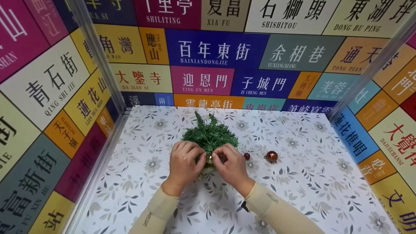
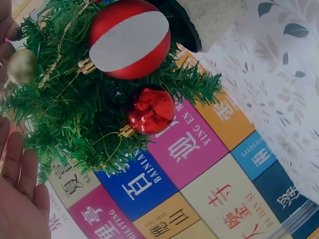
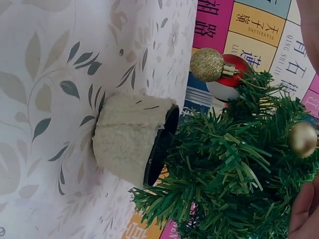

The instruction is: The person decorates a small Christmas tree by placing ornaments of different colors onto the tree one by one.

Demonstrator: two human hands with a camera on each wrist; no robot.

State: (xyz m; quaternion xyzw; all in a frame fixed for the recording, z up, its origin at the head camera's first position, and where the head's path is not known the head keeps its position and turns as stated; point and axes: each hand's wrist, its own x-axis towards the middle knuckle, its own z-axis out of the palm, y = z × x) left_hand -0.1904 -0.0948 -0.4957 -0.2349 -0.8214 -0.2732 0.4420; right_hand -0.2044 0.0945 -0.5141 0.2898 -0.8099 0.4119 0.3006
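2 baubles (image 1: pixel 271 156) right of tree (image 1: pixel 209 135)

We see a small green artificial tree (image 1: pixel 209 136) standing near the middle of the leaf-patterned table (image 1: pixel 312 182), toward its far edge. Our left hand (image 1: pixel 183 165) and right hand (image 1: pixel 232 165) meet at the tree's near side, fingertips pinching a small gold bauble (image 1: pixel 210 159) between them. Just right of the right hand, a small red bauble (image 1: pixel 247 156) and a larger copper-red bauble (image 1: pixel 271 156) lie on the table.
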